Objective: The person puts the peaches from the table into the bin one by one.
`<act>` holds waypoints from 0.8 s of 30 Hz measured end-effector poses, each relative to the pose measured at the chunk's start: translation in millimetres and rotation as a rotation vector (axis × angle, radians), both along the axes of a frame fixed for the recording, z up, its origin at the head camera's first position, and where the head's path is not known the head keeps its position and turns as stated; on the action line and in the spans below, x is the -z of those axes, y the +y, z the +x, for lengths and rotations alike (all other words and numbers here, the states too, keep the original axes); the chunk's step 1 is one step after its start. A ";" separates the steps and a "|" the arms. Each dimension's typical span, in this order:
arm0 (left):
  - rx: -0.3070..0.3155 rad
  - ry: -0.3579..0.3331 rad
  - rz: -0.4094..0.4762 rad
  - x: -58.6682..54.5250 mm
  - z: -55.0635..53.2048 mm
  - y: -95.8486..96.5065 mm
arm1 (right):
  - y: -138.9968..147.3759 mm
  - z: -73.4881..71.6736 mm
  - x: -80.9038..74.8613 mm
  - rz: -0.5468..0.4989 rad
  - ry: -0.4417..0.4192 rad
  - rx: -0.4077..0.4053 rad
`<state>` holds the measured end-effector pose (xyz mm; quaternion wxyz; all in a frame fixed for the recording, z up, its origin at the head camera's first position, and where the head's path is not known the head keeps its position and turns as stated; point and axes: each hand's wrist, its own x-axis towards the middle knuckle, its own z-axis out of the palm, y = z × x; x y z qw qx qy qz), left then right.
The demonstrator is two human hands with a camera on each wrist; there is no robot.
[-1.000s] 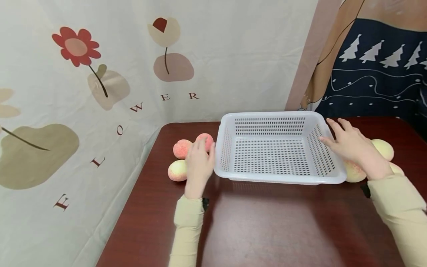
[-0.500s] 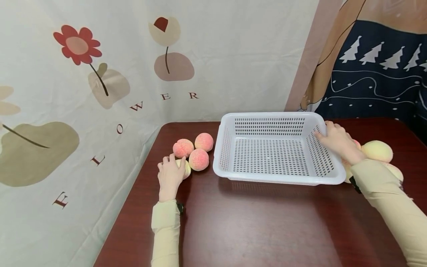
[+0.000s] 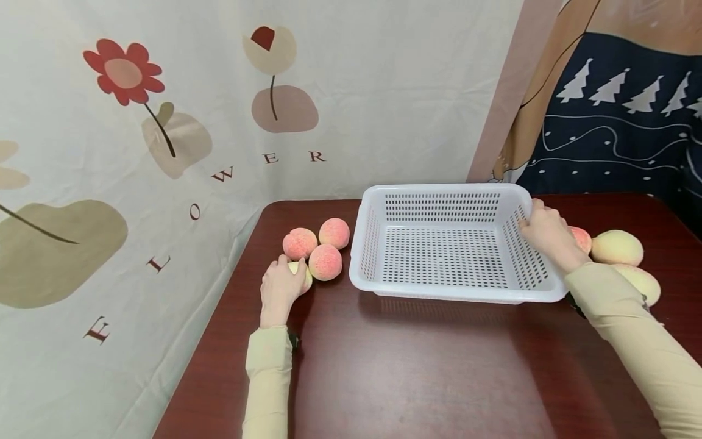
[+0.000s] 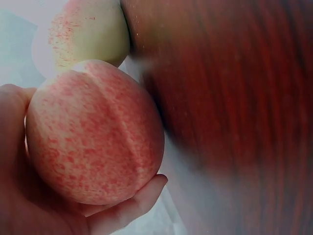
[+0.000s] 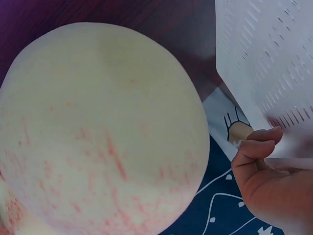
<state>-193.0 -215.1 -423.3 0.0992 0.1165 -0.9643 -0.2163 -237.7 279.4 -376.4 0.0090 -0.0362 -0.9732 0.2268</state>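
My left hand curls its fingers round the nearest peach on the left of the table. In the left wrist view that peach shows a red-speckled side between thumb and fingers, and a paler peach sits just behind it. Three pink peaches, one of them a round peach, cluster beside this hand. With its fingers over the right rim, my right hand grips the white perforated plastic basket. The right wrist view shows this hand pinching the basket wall.
Right of the basket lie a pink peach and pale yellow peaches, one partly behind the sleeve. A pale peach fills much of the right wrist view. The dark red table meets a flower-printed cloth behind.
My left hand has shifted left and nearer, from over the pink peaches to the nearest peach, and grips it. My right hand has moved from above the basket's right side onto its rim.
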 end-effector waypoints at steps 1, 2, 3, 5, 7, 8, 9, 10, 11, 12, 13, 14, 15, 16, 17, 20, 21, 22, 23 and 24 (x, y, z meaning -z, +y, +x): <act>-0.003 -0.004 0.000 -0.6 0.1 -0.8 | -0.5 -0.1 0.2 0.006 0.005 0.000; -0.009 -0.007 0.003 -1.0 0.3 -1.5 | -1.0 -0.1 0.0 0.011 0.009 0.000; -0.014 -0.007 0.006 -1.8 0.6 -2.1 | -1.5 -0.1 -0.1 0.015 0.013 0.000; -0.022 -0.003 0.005 -3.5 1.5 -3.4 | -2.0 0.1 -0.4 0.012 0.007 0.000; -0.031 0.006 0.001 -6.0 2.6 -4.6 | -2.4 0.4 -0.3 0.015 0.004 0.002; -0.038 0.013 0.001 -7.9 3.0 -4.9 | -2.5 0.7 -0.3 0.012 -0.001 0.003; -0.042 0.023 0.000 -10.4 3.4 -5.2 | -2.6 0.8 -0.1 0.011 -0.005 0.004; -0.045 0.034 -0.001 -13.0 3.4 -5.1 | -2.6 1.0 0.0 0.013 -0.008 0.006; -0.045 0.049 -0.004 -15.8 3.2 -4.9 | -2.7 1.1 0.0 0.013 -0.012 0.008; -0.042 0.062 -0.006 -19.4 2.6 -4.2 | -2.7 1.3 -0.2 0.014 -0.015 0.009; -0.037 0.077 -0.010 -23.2 1.7 -3.1 | -2.7 1.4 -0.4 0.013 -0.019 0.011; -0.032 0.092 -0.010 -27.8 0.4 -1.6 | -2.6 1.5 -0.5 0.014 -0.021 0.012; -0.024 0.105 -0.011 -32.5 -1.1 0.4 | -2.5 1.4 -0.6 0.016 -0.021 0.013; -0.013 0.119 -0.015 -37.4 -2.9 2.6 | -2.4 1.3 -0.8 0.017 -0.021 0.014; -0.001 0.127 -0.020 -42.7 -4.9 5.3 | -2.4 1.2 -0.9 0.017 -0.020 0.013; 0.029 0.139 -0.020 -59.7 -12.9 16.5 | -2.5 1.1 -0.9 0.025 -0.012 0.014; 0.041 0.141 -0.022 -65.0 -15.8 21.0 | -2.4 1.1 -0.9 0.026 -0.009 0.014; 0.056 0.147 -0.025 -70.2 -18.9 25.5 | -2.5 1.3 -0.9 0.026 -0.011 0.014; 0.067 0.147 -0.026 -75.5 -21.9 30.4 | -2.6 1.4 -0.8 0.025 -0.014 0.012; 0.079 0.154 -0.025 -80.5 -25.2 35.3 | -2.8 1.6 -0.7 0.023 -0.019 0.011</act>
